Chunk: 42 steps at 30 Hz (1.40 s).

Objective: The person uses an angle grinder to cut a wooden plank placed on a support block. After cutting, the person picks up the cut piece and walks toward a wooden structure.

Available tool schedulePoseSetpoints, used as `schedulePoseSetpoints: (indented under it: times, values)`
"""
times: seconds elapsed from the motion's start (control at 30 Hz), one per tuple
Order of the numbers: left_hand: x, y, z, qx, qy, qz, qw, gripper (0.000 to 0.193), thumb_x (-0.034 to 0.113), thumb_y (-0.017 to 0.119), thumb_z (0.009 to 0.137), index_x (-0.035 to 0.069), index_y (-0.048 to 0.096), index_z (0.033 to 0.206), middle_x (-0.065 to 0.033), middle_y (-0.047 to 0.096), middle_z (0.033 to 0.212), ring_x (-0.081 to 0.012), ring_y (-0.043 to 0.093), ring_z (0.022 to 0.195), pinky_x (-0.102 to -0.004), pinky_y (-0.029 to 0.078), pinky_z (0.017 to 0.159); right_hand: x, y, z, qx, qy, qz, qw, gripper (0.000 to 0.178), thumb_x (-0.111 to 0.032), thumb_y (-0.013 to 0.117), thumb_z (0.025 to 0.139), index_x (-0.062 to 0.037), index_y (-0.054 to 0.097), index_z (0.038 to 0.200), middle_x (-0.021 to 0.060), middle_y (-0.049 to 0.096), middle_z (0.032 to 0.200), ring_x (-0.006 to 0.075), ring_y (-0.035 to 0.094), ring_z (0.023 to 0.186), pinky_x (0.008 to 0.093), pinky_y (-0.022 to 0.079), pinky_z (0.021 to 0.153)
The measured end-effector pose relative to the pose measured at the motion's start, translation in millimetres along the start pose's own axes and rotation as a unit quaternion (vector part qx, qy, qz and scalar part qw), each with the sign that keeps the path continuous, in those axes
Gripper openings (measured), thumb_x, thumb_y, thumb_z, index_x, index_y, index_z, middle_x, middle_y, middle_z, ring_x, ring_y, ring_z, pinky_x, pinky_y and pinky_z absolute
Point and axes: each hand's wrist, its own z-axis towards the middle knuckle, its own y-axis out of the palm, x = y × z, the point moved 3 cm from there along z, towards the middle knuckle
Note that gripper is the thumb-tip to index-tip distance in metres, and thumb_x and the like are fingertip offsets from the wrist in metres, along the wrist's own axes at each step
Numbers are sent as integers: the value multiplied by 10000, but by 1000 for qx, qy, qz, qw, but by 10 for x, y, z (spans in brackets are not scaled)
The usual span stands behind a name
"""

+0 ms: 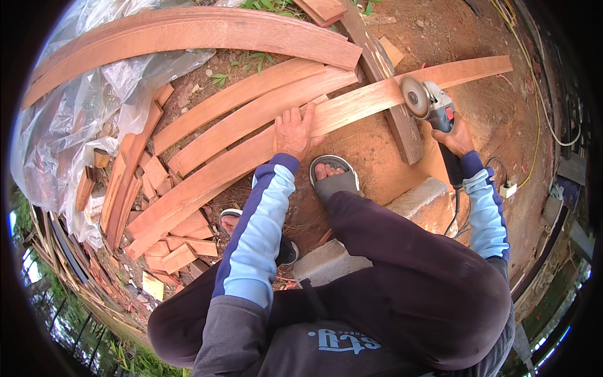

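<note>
A long reddish wooden plank (358,105) lies slantwise in front of me, its right part resting across a thick dark timber beam (403,129). My left hand (294,130) presses on the middle of this plank, fingers stretched out over its face. On the right, my right hand (457,135) is wrapped round the body of an angle grinder (443,107). The grinder's round disc (415,97) is at the plank's face, just above the beam; whether it touches the wood or spins, I cannot tell. A dark cord (456,204) runs down from the grinder's rear end.
More planks (251,103) lie beyond the left hand, under a large curved board (195,28). Wood offcuts (182,256) and clear plastic sheeting (81,107) are at the left. Concrete blocks (330,261) sit by my legs. A yellow cable (534,94) and white socket (508,188) lie right.
</note>
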Motion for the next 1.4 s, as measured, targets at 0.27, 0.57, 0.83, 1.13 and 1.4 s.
schedulePoseSetpoints:
  times: [0.27,0.57,0.83,1.13,1.4]
  values:
    - [-53,-44,-68,25,-2,-8,1000,826,425,802,603,112,488,1300,-106,521,969,-275,505,926,-405,386,787,-75,35,-15,-21,-33,48,998,521,-220,745,624,82,566,1009,185,649,847,255,632,763,363,497,703]
    - [-45,-48,-77,22,2,-22,1000,811,455,777,639,97,480,1303,-124,511,984,-279,496,950,-411,378,796,-52,23,-4,-26,-31,31,999,438,-201,707,655,54,587,991,146,645,825,235,614,750,357,486,722]
    - [-66,-37,-84,24,4,-24,999,814,456,778,637,97,479,1304,-123,509,981,-281,496,952,-411,374,796,-105,46,-24,-1,-64,30,997,469,-203,732,636,75,579,980,177,651,832,266,630,770,371,488,735]
    - [-45,-20,-28,9,-8,2,1000,837,413,810,586,122,485,1301,-106,509,963,-282,508,917,-410,389,756,-113,19,47,-7,-12,-16,1000,553,-263,733,596,91,558,983,252,640,884,340,639,824,400,496,753]
    - [-14,-5,-16,11,2,9,1000,857,408,811,586,113,474,1316,-101,509,961,-283,509,919,-411,390,754,-31,-31,16,0,-12,-17,1000,557,-267,743,583,109,555,949,269,631,840,356,637,809,411,496,735]
